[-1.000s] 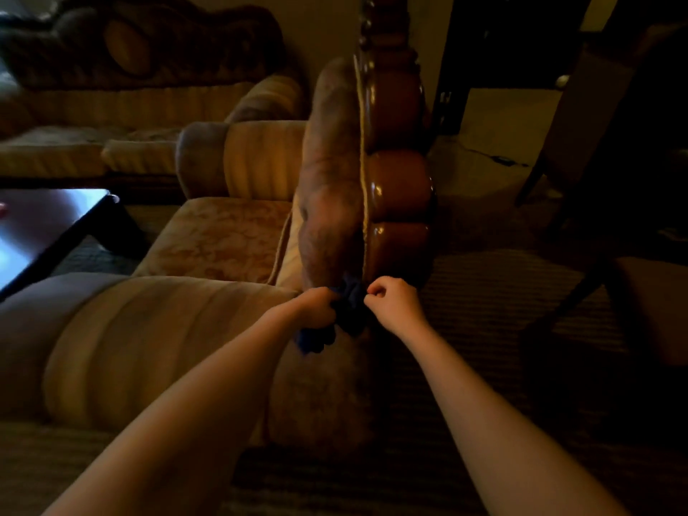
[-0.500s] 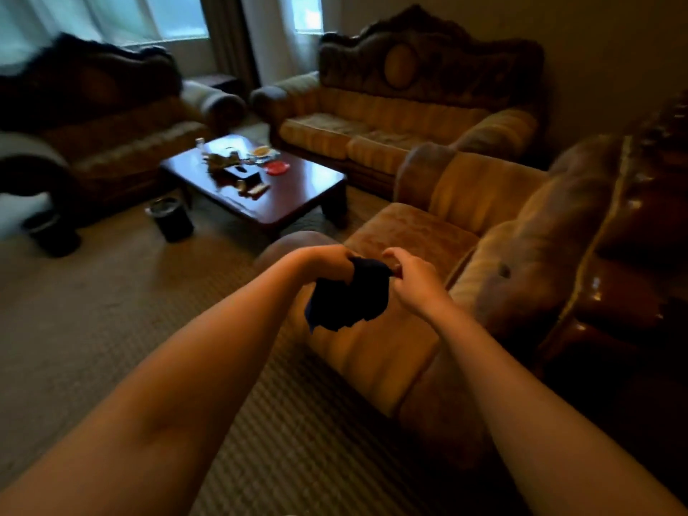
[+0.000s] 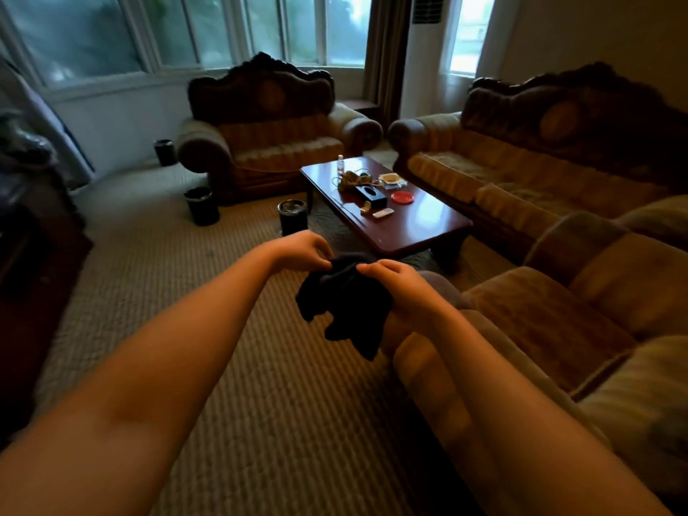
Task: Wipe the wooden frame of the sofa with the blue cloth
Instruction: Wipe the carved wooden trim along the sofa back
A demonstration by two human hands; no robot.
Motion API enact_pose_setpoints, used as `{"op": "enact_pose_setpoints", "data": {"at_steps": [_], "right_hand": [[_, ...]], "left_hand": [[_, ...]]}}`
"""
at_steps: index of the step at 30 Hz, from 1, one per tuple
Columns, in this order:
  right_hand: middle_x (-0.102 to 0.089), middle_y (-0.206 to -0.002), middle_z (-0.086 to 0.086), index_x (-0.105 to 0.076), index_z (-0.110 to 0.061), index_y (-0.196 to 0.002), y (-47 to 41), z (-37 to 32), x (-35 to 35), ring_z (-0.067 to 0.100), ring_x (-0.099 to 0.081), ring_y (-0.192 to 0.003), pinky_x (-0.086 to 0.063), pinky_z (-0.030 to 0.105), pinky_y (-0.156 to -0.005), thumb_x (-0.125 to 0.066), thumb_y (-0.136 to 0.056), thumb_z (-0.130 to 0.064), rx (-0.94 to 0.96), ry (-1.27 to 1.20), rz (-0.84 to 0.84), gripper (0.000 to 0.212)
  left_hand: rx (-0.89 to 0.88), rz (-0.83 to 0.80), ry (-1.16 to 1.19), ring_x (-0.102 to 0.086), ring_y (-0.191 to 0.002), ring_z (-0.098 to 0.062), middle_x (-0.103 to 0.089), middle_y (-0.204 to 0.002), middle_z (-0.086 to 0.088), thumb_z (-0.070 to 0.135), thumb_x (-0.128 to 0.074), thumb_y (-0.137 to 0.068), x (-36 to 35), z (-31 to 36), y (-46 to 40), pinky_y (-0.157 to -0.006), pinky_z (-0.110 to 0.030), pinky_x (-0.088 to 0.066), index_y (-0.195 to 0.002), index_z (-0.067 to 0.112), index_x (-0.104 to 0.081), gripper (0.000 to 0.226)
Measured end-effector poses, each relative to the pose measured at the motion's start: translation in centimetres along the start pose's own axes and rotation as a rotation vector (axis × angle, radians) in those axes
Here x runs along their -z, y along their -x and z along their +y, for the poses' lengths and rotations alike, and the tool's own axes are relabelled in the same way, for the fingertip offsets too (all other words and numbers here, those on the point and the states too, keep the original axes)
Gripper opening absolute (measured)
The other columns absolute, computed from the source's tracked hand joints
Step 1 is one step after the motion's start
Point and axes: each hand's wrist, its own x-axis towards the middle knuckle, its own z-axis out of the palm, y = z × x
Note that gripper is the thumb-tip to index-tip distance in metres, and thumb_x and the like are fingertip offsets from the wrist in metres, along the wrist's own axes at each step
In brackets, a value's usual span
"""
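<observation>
- Overall exposure: dim interior, warm cast on the lower half.
- Light source: daylight through the windows (image 3: 238, 35) at the top, which read pale and slightly overexposed.
- Glare: bright reflection on the polished coffee table (image 3: 417, 221).
- Shadows: the left edge and the dark cloth (image 3: 346, 303) lose detail.
- Distortion: wide-angle bending toward the edges.
- Sharpness: soft throughout, with blur at the right edge.

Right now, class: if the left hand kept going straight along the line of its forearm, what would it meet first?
Probably the coffee table: the left hand, pinching the cloth, points up and right toward the table's near end. Depth is unclear; it may pass above the tabletop.
</observation>
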Motion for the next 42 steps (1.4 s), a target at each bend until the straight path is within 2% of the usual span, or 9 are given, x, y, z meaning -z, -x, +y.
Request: {"op": "enact_pose_setpoints", "data": {"at_steps": [4,8,10,14,19,24,31,35,42], "right_hand": [[-0.067,-0.085,0.012,-0.064,-0.011,-0.092,-5.6,-2.2,-3.9,0.022,-0.066,-0.078,-0.054,0.038,-0.078,-0.062,-0.088,-0.035,-0.051,-0.245,0.026,0.024],[-0.069,-0.100,0.015,-0.063,-0.012,-0.105,-10.8,-3.0,-7.1,0.028,-0.065,-0.097,-0.047,0.044,-0.097,-0.050,-0.094,-0.041,-0.080,-0.418,-0.073,0.034],[-0.068,-0.106,0.014,-0.063,-0.013,-0.109,-13.1,-3.3,-9.0,0.025,-0.065,-0.100,-0.049,0.039,-0.092,-0.044,-0.097,-0.040,-0.066,-0.418,-0.148,0.034],[-0.065,-0.100,0.016,-0.057,-0.009,-0.113,-18.3,-3.6,-11.6,0.028,-0.068,-0.083,-0.056,0.040,-0.068,-0.050,-0.097,-0.026,-0.034,-0.214,-0.251,0.024],[-0.066,-0.104,0.016,-0.056,-0.005,-0.117,-27.0,-2.8,-11.5,0.029,-0.068,-0.090,-0.058,0.040,-0.074,-0.056,-0.093,-0.019,-0.041,-0.150,-0.241,0.027],[-0.067,-0.109,0.018,-0.056,-0.002,-0.119,-38.4,-3.3,-10.1,0.032,-0.068,-0.095,-0.056,0.039,-0.072,-0.059,-0.091,-0.018,-0.039,-0.341,-0.277,0.033],[-0.056,-0.125,0.015,-0.050,-0.017,-0.131,-53.8,-5.1,-11.2,0.032,-0.058,-0.105,-0.050,0.039,-0.070,-0.042,-0.090,-0.060,-0.401,-0.332,-0.504,0.061],[-0.067,-0.092,0.014,-0.051,-0.012,-0.124,-59.1,-5.6,-15.1,0.029,-0.062,-0.091,-0.048,0.039,-0.071,-0.044,-0.094,-0.047,-0.475,-0.204,-0.580,0.046],[-0.063,-0.117,0.016,-0.064,-0.010,-0.116,-67.3,-5.6,-24.2,0.030,-0.057,-0.113,-0.046,0.043,-0.096,-0.052,-0.092,-0.047,-0.492,0.090,-0.714,0.046]], "left_hand": [[0.157,0.113,0.164,-0.060,-0.078,-0.029,-0.064,-0.084,-0.020,0.038,-0.039,-0.100,2.8,-6.1,-1.9,-0.063,-0.027,-0.048,-0.085,-0.005,-0.063,0.051],[0.314,-0.464,0.603,-0.063,-0.097,-0.028,-0.065,-0.101,-0.019,0.067,-0.010,-0.091,4.4,-10.3,-1.1,-0.088,-0.031,-0.049,-0.116,-0.008,-0.057,0.092],[0.275,-0.521,0.835,-0.057,-0.111,-0.031,-0.059,-0.116,-0.020,0.074,-0.010,-0.086,4.3,-11.9,-1.7,-0.099,-0.036,-0.042,-0.121,0.003,-0.055,0.091],[0.187,-0.203,1.231,-0.064,-0.086,-0.024,-0.066,-0.101,-0.012,0.061,-0.024,-0.095,4.6,-13.5,-5.0,-0.073,-0.034,-0.052,-0.119,0.016,-0.057,0.061],[0.242,0.152,1.193,-0.062,-0.104,-0.027,-0.062,-0.120,-0.016,0.038,-0.039,-0.099,8.0,-18.0,-11.3,-0.084,-0.037,-0.050,-0.129,0.008,-0.052,0.043],[0.255,0.301,0.913,-0.062,-0.082,-0.021,-0.064,-0.096,-0.014,0.043,-0.044,-0.097,14.0,-20.9,-18.3,-0.072,-0.033,-0.046,-0.116,0.002,-0.059,0.047],[0.286,0.758,0.910,-0.060,-0.068,-0.011,-0.061,-0.072,-0.001,0.027,-0.055,-0.095,20.4,-24.0,-27.0,-0.062,-0.024,-0.046,-0.078,0.014,-0.060,0.022],[0.335,0.834,0.994,-0.064,-0.069,-0.011,-0.067,-0.077,-0.002,0.021,-0.061,-0.091,23.9,-27.8,-29.0,-0.060,-0.020,-0.052,-0.082,0.014,-0.061,0.012],[0.288,0.780,1.014,-0.064,-0.078,-0.010,-0.066,-0.086,-0.002,0.009,-0.053,-0.093,31.1,-37.3,-30.8,-0.070,-0.019,-0.052,-0.089,0.015,-0.060,0.010]]}}
